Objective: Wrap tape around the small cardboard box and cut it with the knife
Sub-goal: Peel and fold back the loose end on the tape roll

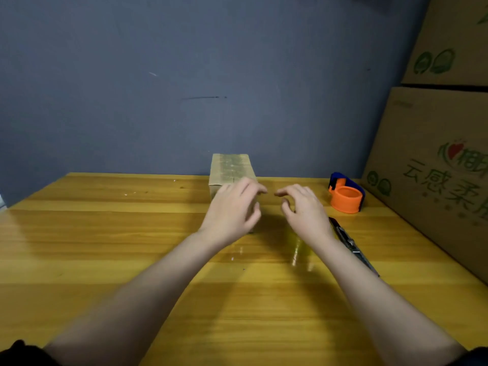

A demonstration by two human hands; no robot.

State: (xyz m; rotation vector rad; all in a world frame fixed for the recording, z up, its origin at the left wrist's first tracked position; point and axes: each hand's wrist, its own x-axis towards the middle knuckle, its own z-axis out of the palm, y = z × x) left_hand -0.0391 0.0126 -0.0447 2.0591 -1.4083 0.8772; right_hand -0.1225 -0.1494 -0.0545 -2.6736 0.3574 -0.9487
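Note:
The small cardboard box (230, 167) lies lengthwise at the middle back of the wooden table (105, 247), with shiny tape along its top. My left hand (233, 210) hovers over the box's near end with loosely bent, motion-blurred fingers that hide this end. Whether they touch the box is unclear. Just right of the box, my right hand (303, 210) is above the table with curled fingers and nothing visibly held. The knife (351, 244) lies on the table, partly hidden by my right wrist. An orange and blue tape dispenser (346, 194) stands at the back right.
Large printed cardboard cartons (435, 159) are stacked along the table's right edge. A blue-grey wall (184, 88) closes the back. A glossy patch, perhaps clear tape (299, 249), lies on the table below my right hand.

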